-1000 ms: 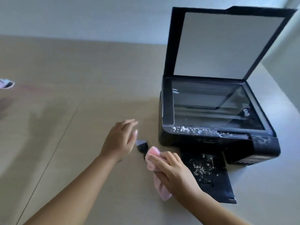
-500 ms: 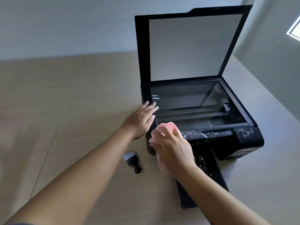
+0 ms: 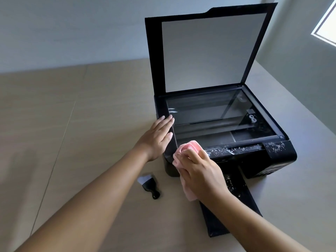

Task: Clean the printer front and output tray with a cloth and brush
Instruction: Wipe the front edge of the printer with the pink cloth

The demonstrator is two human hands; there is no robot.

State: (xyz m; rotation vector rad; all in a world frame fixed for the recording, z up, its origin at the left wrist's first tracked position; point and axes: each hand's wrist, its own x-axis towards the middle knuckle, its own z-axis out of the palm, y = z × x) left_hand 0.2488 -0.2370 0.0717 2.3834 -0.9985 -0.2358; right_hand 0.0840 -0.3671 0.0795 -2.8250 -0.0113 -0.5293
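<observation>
Pink cloth (image 3: 189, 149) bunched under right hand (image 3: 201, 173) fingers at printer (image 3: 280, 157) front's left end, flat open left hand (image 3: 158, 135) bracing the corner; white specks remaining on front strip and output tray (image 3: 234, 184), brush (image 3: 150, 186) unused on table (image 3: 72, 142).

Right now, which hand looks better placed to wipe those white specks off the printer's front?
The right hand. It already grips the pink cloth at the front strip, next to the specks. The left hand lies flat on the printer top's left edge, likely steadying it.
</observation>
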